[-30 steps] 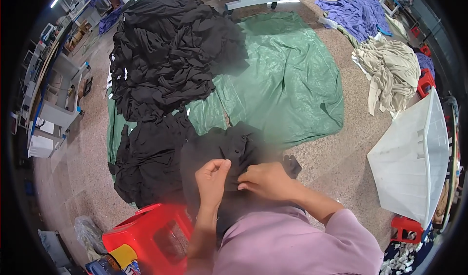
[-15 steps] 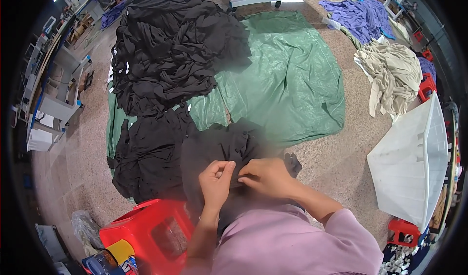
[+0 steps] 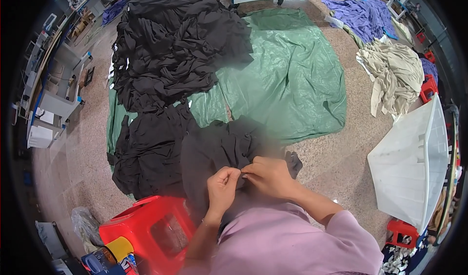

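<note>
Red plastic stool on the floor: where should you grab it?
Probably grip the red plastic stool by the rim of the rectangular opening in its seat, reaching down from above. The seat faces up, and that cut-out looks like the only handhold; its legs are hidden.

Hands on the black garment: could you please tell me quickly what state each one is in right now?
Left hand: closed, pinching the black garment.
Right hand: closed, gripping the same garment beside the left.

Single head-worn fisheye view, steeply downward, close over the hands, wide floor beyond.
</note>
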The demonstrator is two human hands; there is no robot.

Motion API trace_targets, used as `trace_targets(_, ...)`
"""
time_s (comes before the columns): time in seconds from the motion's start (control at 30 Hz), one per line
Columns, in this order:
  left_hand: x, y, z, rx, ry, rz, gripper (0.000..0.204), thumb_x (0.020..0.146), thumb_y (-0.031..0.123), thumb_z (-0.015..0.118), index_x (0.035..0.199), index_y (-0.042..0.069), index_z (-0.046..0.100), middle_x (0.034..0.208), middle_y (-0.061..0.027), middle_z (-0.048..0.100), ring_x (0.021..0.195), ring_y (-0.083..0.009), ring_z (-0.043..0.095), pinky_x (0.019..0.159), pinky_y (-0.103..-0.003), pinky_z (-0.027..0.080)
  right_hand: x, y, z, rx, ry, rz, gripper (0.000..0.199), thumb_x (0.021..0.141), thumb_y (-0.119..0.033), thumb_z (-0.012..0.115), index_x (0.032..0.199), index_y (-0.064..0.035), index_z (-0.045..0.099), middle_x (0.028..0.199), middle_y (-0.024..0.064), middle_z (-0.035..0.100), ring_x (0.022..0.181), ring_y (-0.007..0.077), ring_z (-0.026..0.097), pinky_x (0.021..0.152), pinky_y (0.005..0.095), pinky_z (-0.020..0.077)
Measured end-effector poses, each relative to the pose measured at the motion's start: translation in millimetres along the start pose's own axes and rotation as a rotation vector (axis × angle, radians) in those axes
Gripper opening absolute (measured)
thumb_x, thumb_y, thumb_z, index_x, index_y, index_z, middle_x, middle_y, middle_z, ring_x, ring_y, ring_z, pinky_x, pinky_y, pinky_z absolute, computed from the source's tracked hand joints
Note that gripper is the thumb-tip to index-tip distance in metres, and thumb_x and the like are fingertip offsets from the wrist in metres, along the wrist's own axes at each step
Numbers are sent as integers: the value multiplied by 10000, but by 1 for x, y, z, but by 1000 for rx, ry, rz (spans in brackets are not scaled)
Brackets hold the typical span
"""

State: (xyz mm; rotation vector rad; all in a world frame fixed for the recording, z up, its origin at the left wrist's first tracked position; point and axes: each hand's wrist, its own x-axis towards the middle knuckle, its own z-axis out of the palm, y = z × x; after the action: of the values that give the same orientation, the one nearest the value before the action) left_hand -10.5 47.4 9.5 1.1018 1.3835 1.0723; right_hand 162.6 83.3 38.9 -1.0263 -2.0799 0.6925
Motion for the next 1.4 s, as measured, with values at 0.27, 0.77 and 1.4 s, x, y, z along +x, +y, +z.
trace_targets(0.27, -5, 13, -3, 328, -49, 329, 67, 857, 26, 653, 884, -35, 642, 759, -28, 601, 620, -64, 488, 556, -212, 387, -3, 9, -1, 145, -80, 115, 113, 771, -90, 697, 851, -18, 664, 724, 75, 581, 653, 250, 599, 566, 337, 460)
trace_targets(0.77, -15, -15, 16, -618, 152, -197, 97, 902, 75, 589, 844, 20, 644, 806, 20, 615, 744, -44, 538, 690, -181, 412, -19, 12, 26, 834, -63, 681, 108, 850, -97, 690, 890, 4, 694, 753, -24, 630, 712, 27, 520, 615, 208, 421)
trace_targets(1.4, -9, -11, -2, -590, 0, -421, 215, 968, 201, 540, 913, 17, 635, 803, 46, 587, 688, -35, 512, 638, -179, 397, -25, 2, 31, 453, -49, 385, 167, 756, -106, 745, 878, -17, 675, 796, 69, 639, 731, 168, 620, 650, 278, 477)
